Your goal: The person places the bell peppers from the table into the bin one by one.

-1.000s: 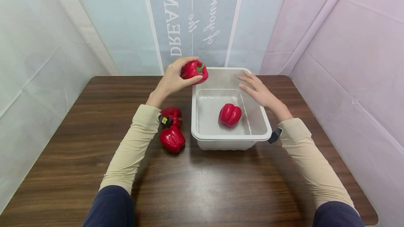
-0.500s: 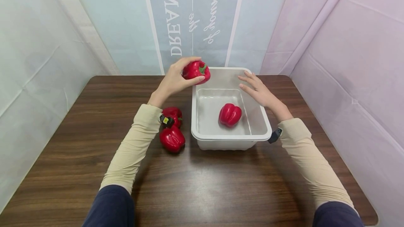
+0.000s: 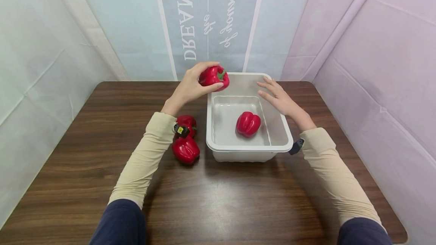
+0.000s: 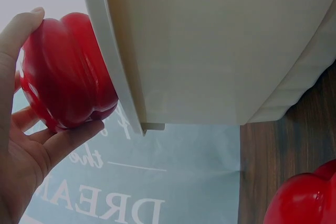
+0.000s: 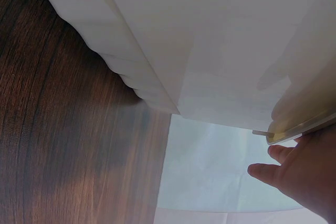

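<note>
"What do the fingers (image 3: 214,87) of the left hand (image 3: 188,84) have?"

"They are clamped on a red pepper (image 3: 212,77), at the far left of the white tub (image 3: 249,148). The right hand (image 3: 283,100) is by the opposite rim, fingers apart."

"And around them?"

"A second pepper (image 3: 248,124) lies inside. Left, on the counter (image 3: 218,203), are a third pepper (image 3: 186,151) and a fourth pepper (image 3: 186,119), partly hidden by a black wrist device (image 3: 182,130)."

The held pepper (image 3: 209,76) in the left hand (image 3: 191,83) is red with a green stem (image 3: 221,75). Both loose peppers (image 3: 186,151) nearer than the grip are red too, like the inner pepper (image 3: 248,124) in the pale grey bin (image 3: 250,148) to its right. The table (image 3: 218,207) below is dark brown, streaked with grain. Behind the grip, the pale blue cloth (image 3: 289,18) has a grey-blue band (image 3: 245,6) with white lettering (image 3: 185,18). The sleeves (image 3: 146,158) are cream, then navy.
</note>
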Available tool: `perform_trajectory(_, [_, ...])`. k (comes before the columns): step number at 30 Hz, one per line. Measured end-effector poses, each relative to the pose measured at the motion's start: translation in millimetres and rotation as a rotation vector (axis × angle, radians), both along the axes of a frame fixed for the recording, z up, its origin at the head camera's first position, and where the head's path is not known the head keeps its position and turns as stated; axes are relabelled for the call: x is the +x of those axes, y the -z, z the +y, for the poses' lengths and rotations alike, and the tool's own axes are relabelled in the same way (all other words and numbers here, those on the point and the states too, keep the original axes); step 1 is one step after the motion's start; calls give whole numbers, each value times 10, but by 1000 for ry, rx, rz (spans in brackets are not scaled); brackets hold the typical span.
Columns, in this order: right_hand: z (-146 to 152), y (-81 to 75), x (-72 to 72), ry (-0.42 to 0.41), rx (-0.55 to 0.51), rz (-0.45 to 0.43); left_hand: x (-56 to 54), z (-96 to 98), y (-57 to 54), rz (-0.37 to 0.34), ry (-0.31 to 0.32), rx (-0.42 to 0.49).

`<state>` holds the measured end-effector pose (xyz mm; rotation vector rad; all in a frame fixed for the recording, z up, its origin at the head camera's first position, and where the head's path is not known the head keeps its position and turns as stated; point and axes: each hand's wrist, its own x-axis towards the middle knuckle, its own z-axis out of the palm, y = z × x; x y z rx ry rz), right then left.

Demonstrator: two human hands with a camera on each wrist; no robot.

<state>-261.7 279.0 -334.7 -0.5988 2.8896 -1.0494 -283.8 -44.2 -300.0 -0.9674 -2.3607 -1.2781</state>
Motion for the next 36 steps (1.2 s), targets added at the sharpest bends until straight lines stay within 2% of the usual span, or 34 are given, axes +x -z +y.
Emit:
perform_trajectory(18, [12, 1, 6, -3, 5, -9, 7, 37, -5, -17, 17, -23])
perform_trajectory(25, [12, 3, 7, -2, 6, 0, 3, 67, -6, 3, 31, -24])
perform_trajectory(36, [3, -9, 25, -3, 10, -7, -24, 93, -3, -4, 43, -55])
